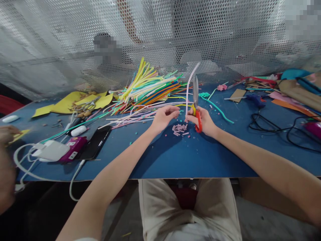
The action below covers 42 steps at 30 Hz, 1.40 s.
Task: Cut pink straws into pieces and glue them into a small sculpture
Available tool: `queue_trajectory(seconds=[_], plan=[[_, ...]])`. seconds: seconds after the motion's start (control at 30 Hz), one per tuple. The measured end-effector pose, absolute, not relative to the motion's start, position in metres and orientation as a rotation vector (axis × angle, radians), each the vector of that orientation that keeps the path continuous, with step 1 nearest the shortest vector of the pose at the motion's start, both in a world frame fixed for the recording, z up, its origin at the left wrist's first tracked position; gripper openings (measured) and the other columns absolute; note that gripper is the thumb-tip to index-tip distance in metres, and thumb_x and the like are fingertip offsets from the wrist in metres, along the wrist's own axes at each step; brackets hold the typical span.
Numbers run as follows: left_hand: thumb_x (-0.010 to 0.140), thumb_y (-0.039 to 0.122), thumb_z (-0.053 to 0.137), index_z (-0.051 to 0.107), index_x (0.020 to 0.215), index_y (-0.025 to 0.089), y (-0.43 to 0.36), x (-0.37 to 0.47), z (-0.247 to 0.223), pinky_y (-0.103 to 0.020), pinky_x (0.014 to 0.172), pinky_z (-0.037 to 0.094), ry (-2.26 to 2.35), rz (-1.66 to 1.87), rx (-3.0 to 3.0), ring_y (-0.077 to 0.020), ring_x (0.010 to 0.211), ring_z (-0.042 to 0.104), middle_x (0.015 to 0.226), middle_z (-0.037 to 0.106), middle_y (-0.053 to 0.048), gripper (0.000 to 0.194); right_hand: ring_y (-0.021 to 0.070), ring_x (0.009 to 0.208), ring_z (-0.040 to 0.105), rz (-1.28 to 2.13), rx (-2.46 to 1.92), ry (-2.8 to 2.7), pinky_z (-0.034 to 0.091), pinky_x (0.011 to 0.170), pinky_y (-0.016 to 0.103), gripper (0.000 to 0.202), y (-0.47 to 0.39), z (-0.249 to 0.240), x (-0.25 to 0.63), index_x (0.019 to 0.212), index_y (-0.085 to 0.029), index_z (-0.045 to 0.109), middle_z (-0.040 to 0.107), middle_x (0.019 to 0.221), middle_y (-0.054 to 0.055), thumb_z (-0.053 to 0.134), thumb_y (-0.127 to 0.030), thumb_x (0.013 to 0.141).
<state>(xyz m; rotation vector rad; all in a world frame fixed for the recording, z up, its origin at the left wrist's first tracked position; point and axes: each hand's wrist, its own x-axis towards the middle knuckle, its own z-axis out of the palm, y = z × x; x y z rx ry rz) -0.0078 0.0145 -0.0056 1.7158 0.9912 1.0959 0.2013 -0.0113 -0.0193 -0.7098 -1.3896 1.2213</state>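
My right hand (204, 121) is closed around a pair of scissors (198, 120) with red and yellow handles, blades pointing up. Between its thumb and fingertips it also pinches a pale lilac pipe cleaner (188, 87), which stands upright and curves right at the top. My left hand (164, 117) hovers just left of it, fingers bent and thumb apart, with nothing visible in them. Below and between both hands lies a small pile of short pink-lilac pipe cleaner pieces (179, 129) on the blue table (160, 160).
A large multicoloured bundle of pipe cleaners (150, 85) lies behind my left hand. At left are a phone (96, 142), a power bank (74, 149) and yellow paper (62, 105). Another person's hand (8, 132) rests far left. A glue gun (254, 99) and black cable (260, 127) lie right.
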Motion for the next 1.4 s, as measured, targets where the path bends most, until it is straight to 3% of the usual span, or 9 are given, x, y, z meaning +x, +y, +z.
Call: queue_trajectory(seconds=[0.1,0.2,0.33,0.4,0.53,0.8,1.07,1.23,1.4], plan=[[0.089,0.035,0.070,0.065,0.125,0.016,0.026,-0.022,-0.005,-0.038,0.099,0.053,1.120,1.266,1.875,-0.0232,0.113,0.067,0.122,0.071,-0.012,0.041,0.0151,0.068,0.065,1.185,-0.704,-1.309,0.055,0.074,0.036,0.047,-0.008,-0.021,0.202,0.082,-0.023,0.048,0.061,0.078,-0.003,0.088,-0.042,0.067],[0.088,0.030,0.069,0.060,0.134,0.022,0.031,-0.033,0.001,-0.039,0.116,0.040,1.243,1.296,2.211,-0.0246,0.142,0.047,0.147,0.056,-0.010,0.047,0.0143,0.068,0.064,1.161,-0.752,-1.240,0.056,0.075,0.036,0.046,-0.004,-0.023,0.203,0.081,-0.023,0.048,0.063,0.080,-0.002,0.088,-0.042,0.067],[0.095,0.038,0.059,0.071,0.113,0.023,0.022,-0.033,0.014,-0.033,0.097,0.048,1.442,1.050,2.406,-0.0225,0.102,0.069,0.106,0.075,-0.006,0.026,0.0151,0.071,0.065,1.115,-0.807,-1.233,0.057,0.078,0.037,0.039,0.001,-0.028,0.206,0.080,-0.023,0.049,0.063,0.079,-0.001,0.083,-0.040,0.071],[0.094,0.046,0.060,0.075,0.095,0.023,0.013,-0.030,0.019,-0.032,0.084,0.049,1.537,0.824,2.496,-0.0227,0.084,0.068,0.086,0.075,-0.005,0.027,0.0150,0.071,0.065,1.112,-0.800,-1.235,0.057,0.077,0.036,0.038,0.002,-0.030,0.206,0.081,-0.023,0.049,0.063,0.079,-0.001,0.082,-0.039,0.072],[0.080,0.052,0.073,0.072,0.072,0.022,-0.001,-0.026,0.023,-0.032,0.078,0.045,1.556,0.465,2.615,-0.0250,0.078,0.065,0.071,0.069,-0.006,0.032,0.0137,0.068,0.064,1.128,-0.780,-1.214,0.056,0.074,0.035,0.040,0.002,-0.030,0.205,0.080,-0.023,0.049,0.063,0.079,-0.002,0.084,-0.038,0.070],[0.080,0.038,0.065,0.074,0.080,0.024,0.001,-0.029,0.019,-0.025,0.055,0.035,1.295,0.154,2.457,-0.0155,0.060,0.060,0.072,0.072,-0.001,0.017,0.0143,0.069,0.064,1.149,-0.771,-1.242,0.055,0.075,0.035,0.042,-0.001,-0.027,0.204,0.081,-0.023,0.049,0.063,0.079,-0.002,0.085,-0.040,0.069],[0.080,0.043,0.072,0.076,0.091,0.021,0.015,-0.039,0.024,-0.024,0.069,0.051,1.002,0.305,2.095,-0.0169,0.076,0.071,0.086,0.077,-0.004,0.024,0.0147,0.069,0.064,1.150,-0.785,-1.247,0.055,0.074,0.036,0.042,-0.003,-0.025,0.205,0.081,-0.023,0.049,0.062,0.079,-0.001,0.085,-0.042,0.069],[0.080,0.039,0.076,0.080,0.098,0.026,0.012,-0.039,0.030,-0.026,0.075,0.052,0.948,0.301,2.134,-0.0170,0.084,0.072,0.096,0.079,-0.004,0.023,0.0146,0.068,0.065,1.162,-0.770,-1.227,0.055,0.073,0.034,0.041,-0.002,-0.024,0.204,0.081,-0.022,0.051,0.062,0.078,-0.002,0.086,-0.040,0.068],[0.084,0.047,0.073,0.078,0.097,0.020,0.007,-0.030,0.030,-0.027,0.073,0.054,1.002,0.518,2.037,-0.0171,0.081,0.071,0.093,0.079,-0.007,0.030,0.0150,0.067,0.066,1.170,-0.775,-1.246,0.056,0.073,0.035,0.046,-0.003,-0.024,0.203,0.081,-0.022,0.051,0.063,0.077,-0.002,0.088,-0.043,0.066]])
